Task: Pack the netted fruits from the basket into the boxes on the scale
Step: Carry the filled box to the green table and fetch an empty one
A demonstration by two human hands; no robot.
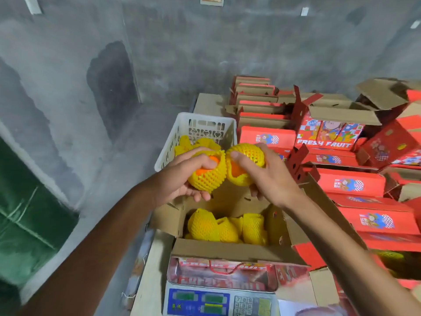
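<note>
left hand: bare | right hand: bare | forearms apparently unsleeved

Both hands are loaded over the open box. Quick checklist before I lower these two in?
1. Left hand grips its netted fruit: ok.
2. Right hand grips its netted fruit: ok.
3. Both fruits fully sleeved: not ok, orange skin shows through gaps in both nets.
4. Open box flaps folded back, opening clear: ok.
5. Room left in the box: cannot tell; packed netted fruits cover the visible bottom.
6. Scale reading: cannot tell, display blurred.
</note>
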